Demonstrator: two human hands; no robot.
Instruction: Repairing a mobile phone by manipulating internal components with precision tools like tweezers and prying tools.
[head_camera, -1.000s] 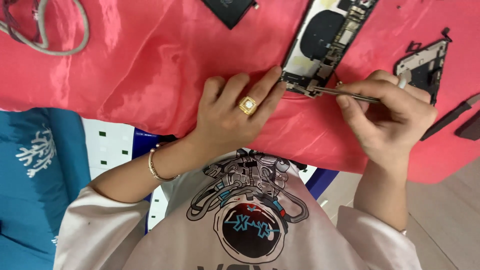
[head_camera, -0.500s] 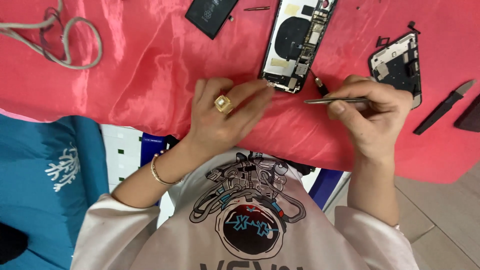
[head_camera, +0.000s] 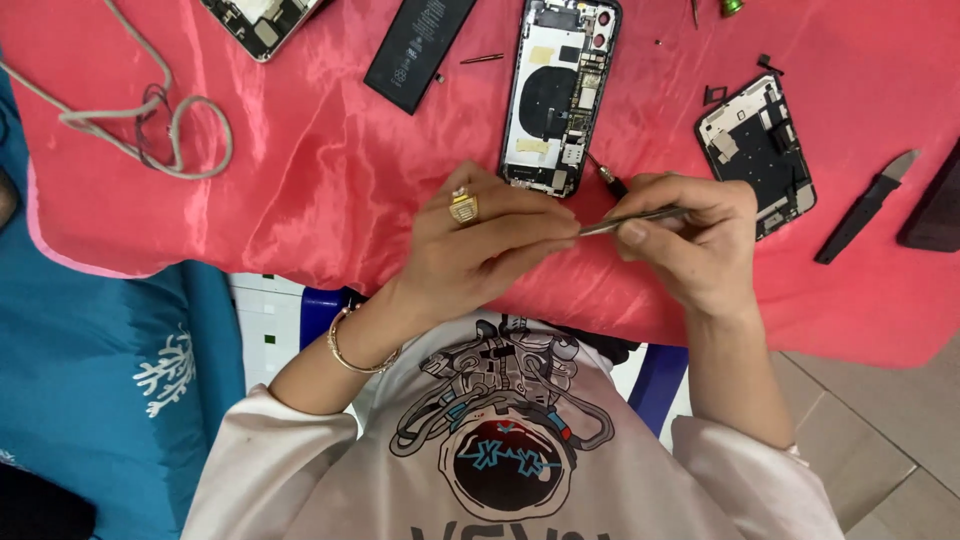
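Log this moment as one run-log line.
left hand: fingertips at tweezers tip | right hand: gripping tweezers | opened phone body: just beyond hands, on red cloth | battery: lying apart

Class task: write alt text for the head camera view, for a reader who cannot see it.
A person's right hand holds metal tweezers whose tip meets the left hand, above a red cloth. An opened phone lies just beyond the hands, with a black battery, a second phone part and a grey cable nearby.

A red cloth over a table

A shiny red cloth (head_camera: 330, 170) covered the top of the frame. Blue fabric (head_camera: 110, 380) lay at lower left. Grey floor tiles (head_camera: 880, 440) showed at lower right.
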